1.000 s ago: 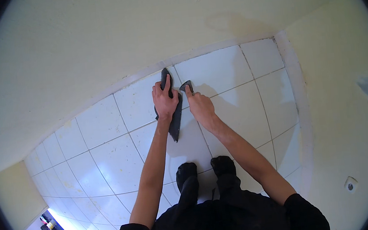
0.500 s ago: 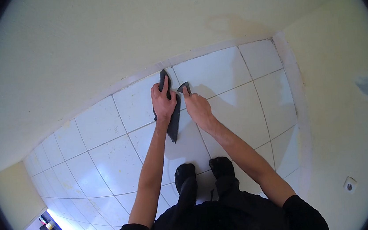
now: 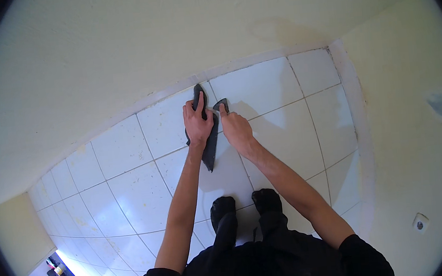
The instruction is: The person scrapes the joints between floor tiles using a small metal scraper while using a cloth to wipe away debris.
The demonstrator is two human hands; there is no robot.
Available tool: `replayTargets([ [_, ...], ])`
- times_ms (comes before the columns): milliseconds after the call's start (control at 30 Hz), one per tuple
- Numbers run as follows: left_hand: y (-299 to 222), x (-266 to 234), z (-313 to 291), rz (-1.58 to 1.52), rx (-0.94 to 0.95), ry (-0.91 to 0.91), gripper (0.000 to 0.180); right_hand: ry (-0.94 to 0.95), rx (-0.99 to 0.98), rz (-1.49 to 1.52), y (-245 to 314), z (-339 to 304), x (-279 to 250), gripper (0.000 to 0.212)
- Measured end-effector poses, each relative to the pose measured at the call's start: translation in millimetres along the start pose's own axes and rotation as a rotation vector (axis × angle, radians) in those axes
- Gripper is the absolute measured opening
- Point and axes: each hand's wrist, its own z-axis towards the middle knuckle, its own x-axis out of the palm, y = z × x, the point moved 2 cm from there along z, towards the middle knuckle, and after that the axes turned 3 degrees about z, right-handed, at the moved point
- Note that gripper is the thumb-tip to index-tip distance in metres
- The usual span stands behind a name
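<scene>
In the head view we look down over our own two arms, which reach forward from the lower edge toward a white tiled floor. Our left hand lies flat on a dark grey cloth, palm down, with the fingers stretched forward along the fabric. The cloth is a long narrow strip: one end shows just past the left fingertips, close to where the floor meets the pale yellow wall, and the other end trails back beneath the left wrist toward our body. Our right hand sits just beside the left, loosely curled, its forefinger and thumb pinching a small raised corner of the same cloth right in front of the knuckles. The two hands nearly touch, with only a thin gap between them. Behind the hands, nearer to our body, our two black shoes stand side by side on the tiles, and black trousers and black sleeves fill the lower edge. To the right of the right hand the tiles end at a second pale wall.
</scene>
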Motion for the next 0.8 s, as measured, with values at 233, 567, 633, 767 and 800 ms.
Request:
replayTargets([
  [233,-1,0,-1,-0.005,-0.018,0.01,0.06,0.017,0.047,0.058,-6,0,1,0.052],
  [567,-1,0,-1,-0.042,-0.031,0.045,0.061,0.002,0.022,0.058,-8,1,-2,0.055],
  [633,2,-1,-4,-0.086,-0.049,0.036,0.06,0.018,0.033,0.044,-9,-1,0,0.056],
  [767,1,-6,-10,-0.235,-0.15,0.043,0.06,-0.044,0.006,0.067,-22,-10,1,0.056],
  [800,3,-10,-13,-0.229,-0.151,0.04,0.06,-0.067,-0.005,0.096,-26,-15,0,0.055],
])
